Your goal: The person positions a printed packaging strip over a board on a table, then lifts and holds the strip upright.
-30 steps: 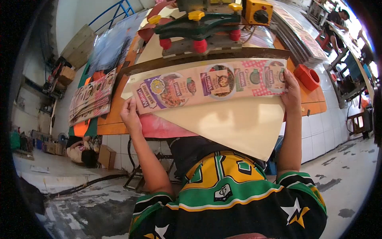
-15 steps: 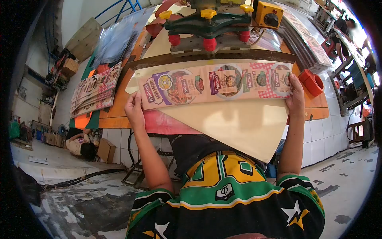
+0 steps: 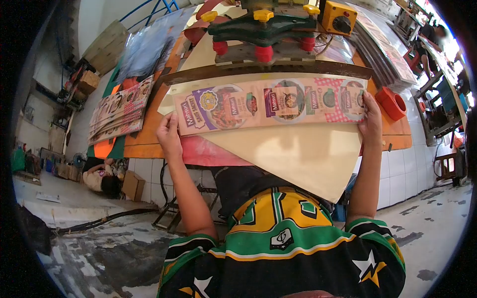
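Note:
A long printed strip (image 3: 258,117) with food pictures and "Mahsuri" labels lies lengthwise before me on a cream sheet (image 3: 298,154). Its left end is pinched by my left hand (image 3: 170,136), thumb on top. At the other end my right hand (image 3: 370,119) grips the right edge, fingers closed round it. The strip's far edge lies close to the long metal bar (image 3: 268,68) of a press (image 3: 263,37) with yellow knobs and red feet. Beneath the cream sheet, a pink-red sheet (image 3: 211,151) shows at the table's near edge.
A stack of printed strips (image 3: 119,109) lies left, with clear plastic sheets (image 3: 144,52) behind it. Right of the strip sits a red ring-shaped object (image 3: 391,103). A yellow control box (image 3: 339,18) stands beside the press; more stacked prints (image 3: 382,47) lie far right. A person (image 3: 101,178) is low at left.
Both hands keep their hold on the strip, which stays in nearly the same place under the bar. The whole view has shifted very slightly.

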`<state>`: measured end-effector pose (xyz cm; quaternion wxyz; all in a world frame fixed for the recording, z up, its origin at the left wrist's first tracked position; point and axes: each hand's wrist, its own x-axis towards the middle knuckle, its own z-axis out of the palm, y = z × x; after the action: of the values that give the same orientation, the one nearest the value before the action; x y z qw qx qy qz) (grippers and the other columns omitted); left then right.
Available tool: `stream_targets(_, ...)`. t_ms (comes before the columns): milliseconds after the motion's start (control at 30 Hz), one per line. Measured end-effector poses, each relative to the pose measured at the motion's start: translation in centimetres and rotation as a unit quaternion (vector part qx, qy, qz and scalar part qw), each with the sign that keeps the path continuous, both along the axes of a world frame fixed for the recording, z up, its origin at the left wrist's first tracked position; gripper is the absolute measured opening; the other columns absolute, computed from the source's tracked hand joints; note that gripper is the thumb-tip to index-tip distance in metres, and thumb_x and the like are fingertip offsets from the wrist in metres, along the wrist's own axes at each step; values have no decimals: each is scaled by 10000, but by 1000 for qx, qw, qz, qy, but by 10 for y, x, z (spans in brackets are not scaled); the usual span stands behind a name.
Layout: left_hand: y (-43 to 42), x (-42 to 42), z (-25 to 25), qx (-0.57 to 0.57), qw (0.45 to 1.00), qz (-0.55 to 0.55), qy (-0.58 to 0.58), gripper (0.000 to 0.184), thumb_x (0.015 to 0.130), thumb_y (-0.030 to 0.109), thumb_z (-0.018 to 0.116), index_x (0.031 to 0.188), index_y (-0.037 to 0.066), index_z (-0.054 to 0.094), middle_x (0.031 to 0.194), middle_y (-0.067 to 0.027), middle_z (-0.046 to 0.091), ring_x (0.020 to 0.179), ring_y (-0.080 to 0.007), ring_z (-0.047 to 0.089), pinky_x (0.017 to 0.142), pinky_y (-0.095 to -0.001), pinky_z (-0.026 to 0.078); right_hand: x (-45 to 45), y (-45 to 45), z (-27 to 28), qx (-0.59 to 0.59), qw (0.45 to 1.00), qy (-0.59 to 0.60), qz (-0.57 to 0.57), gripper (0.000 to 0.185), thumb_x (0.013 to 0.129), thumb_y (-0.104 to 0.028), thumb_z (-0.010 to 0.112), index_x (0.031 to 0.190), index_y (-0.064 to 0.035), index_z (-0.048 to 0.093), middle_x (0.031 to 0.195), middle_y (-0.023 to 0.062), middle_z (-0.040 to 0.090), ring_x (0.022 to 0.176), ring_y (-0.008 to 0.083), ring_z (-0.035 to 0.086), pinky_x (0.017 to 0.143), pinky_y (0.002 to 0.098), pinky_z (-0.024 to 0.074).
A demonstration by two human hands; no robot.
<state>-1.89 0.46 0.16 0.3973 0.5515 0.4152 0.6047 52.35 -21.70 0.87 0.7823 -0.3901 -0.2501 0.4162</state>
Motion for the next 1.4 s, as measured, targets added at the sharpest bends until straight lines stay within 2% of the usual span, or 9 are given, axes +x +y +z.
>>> stream_targets(333, -11, 3, 9, 21, 1000, -8, 0, 282, 1000, 187, 620, 1141, -55, 655, 1024, -54, 688, 904, -89, 611, 825, -234, 493, -2, -3, 4, 17, 1000, 2, 3, 306, 1050, -201, 494, 1256, 7, 585, 1171, 104, 683, 1033, 176, 678, 913, 334, 567)
stream_targets(633, -11, -1, 1, 39, 998, -15, -51, 294, 1002, 189, 615, 1160, -56, 652, 1069, -77, 687, 951, -110, 626, 871, -252, 496, 1, -3, 1, 14, 999, 25, 14, 287, 1038, -211, 518, 1221, -8, 607, 1143, 100, 697, 1024, 181, 684, 919, 342, 564)
stream_targets(967, -10, -2, -5, 39, 997, -35, -59, 321, 1005, 205, 616, 1192, -56, 624, 1070, -87, 690, 922, -118, 635, 836, -257, 512, -13, -5, 8, 61, 997, 51, -10, 311, 1027, -232, 551, 1242, -14, 606, 1195, 103, 684, 1065, 204, 671, 959, 383, 545)
stream_targets(1167, -10, -2, -3, 30, 999, -41, -4, 320, 1009, 203, 612, 1213, -43, 602, 1058, -77, 672, 912, -104, 607, 806, -241, 495, -14, -5, 9, 69, 995, 55, -43, 318, 1021, -240, 564, 1229, -7, 617, 1184, 111, 690, 1041, 212, 681, 943, 378, 554)
stream_targets(1233, -3, -5, -9, 16, 999, -50, -13, 316, 1013, 190, 604, 1216, -52, 592, 1050, -69, 665, 912, -98, 594, 793, -235, 489, -19, -3, 17, 66, 995, 68, -39, 282, 1021, -236, 564, 1182, -10, 616, 1075, 93, 702, 965, 209, 697, 857, 383, 589)
stream_targets(1267, -2, -6, -10, 5, 999, -44, -8, 309, 1015, 180, 598, 1212, -58, 590, 1048, -67, 663, 914, -98, 595, 797, -237, 491, -27, -6, 25, 76, 994, 73, -32, 279, 1021, -236, 563, 1164, -3, 623, 1057, 102, 709, 944, 212, 704, 853, 381, 591)
stream_targets(1400, 1, -4, -11, -10, 999, -36, 6, 282, 1021, 148, 580, 1195, -73, 587, 1052, -68, 657, 921, -102, 598, 816, -247, 499, -25, -11, 29, 87, 994, 63, -9, 281, 1021, -223, 558, 1185, -1, 608, 1098, 124, 704, 952, 216, 705, 862, 381, 592)
